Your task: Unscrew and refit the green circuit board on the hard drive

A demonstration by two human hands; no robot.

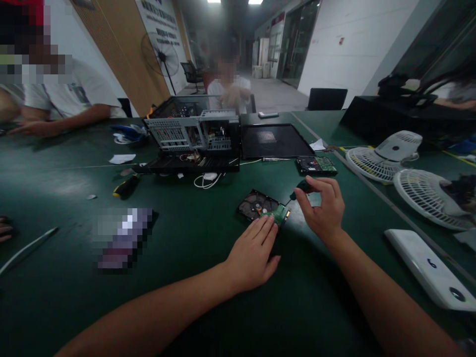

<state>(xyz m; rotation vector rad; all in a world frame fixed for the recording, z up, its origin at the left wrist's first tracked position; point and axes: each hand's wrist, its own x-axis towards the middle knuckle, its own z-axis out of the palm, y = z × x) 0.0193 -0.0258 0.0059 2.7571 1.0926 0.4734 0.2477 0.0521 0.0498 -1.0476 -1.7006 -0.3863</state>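
Note:
A hard drive [250, 202] lies on the green table, its underside with a green circuit board [280, 214] facing up. My left hand [253, 253] rests on its near side, fingers stretched flat over part of the board and hiding it. Between thumb and fingers, my right hand [325, 206] grips the dark handle of a small screwdriver [293, 195]. Its thin shaft slants down to the left, and the tip is at the board's right edge. Whether the tip sits in a screw is too small to tell. Beyond my right hand lies a second hard drive [316, 165].
An opened computer case [193, 134] stands at the back, beside its black side panel [273, 140]. A yellow-black screwdriver [126, 187] and a blurred phone-like object [126, 238] lie left. White fan parts [375, 158] and a white device [427, 267] are right. Other people sit left and opposite.

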